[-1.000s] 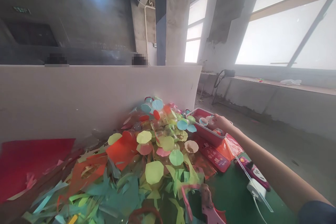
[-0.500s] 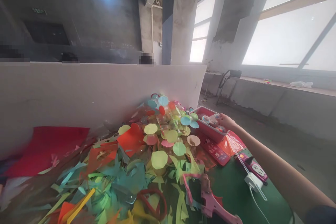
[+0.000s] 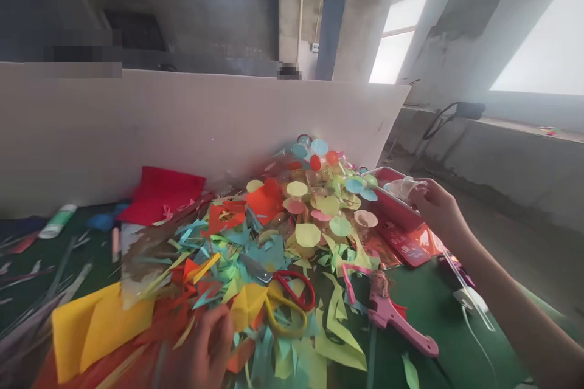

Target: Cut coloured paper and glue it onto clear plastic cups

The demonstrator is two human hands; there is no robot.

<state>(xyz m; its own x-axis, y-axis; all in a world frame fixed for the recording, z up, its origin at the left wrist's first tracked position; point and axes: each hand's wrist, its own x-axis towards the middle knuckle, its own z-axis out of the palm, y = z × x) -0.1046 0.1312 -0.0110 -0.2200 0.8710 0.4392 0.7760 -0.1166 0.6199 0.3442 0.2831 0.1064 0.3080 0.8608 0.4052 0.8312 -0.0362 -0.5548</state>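
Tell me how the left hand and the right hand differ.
The right hand grips a clear plastic piece at the red tray; the left hand curls near paper scraps, its grip unclear. The left hand is blurred, at the picture's bottom edge; the right hand is sharper and higher in view. Both are bare.

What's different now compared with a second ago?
The right hand has drawn back toward the person and now holds a clear cup by the rim of the pink basket; it was already touching cups inside. The left hand has come into view near the paper scraps as the camera swung left and down. The basket, glue gun and scissors stayed put.
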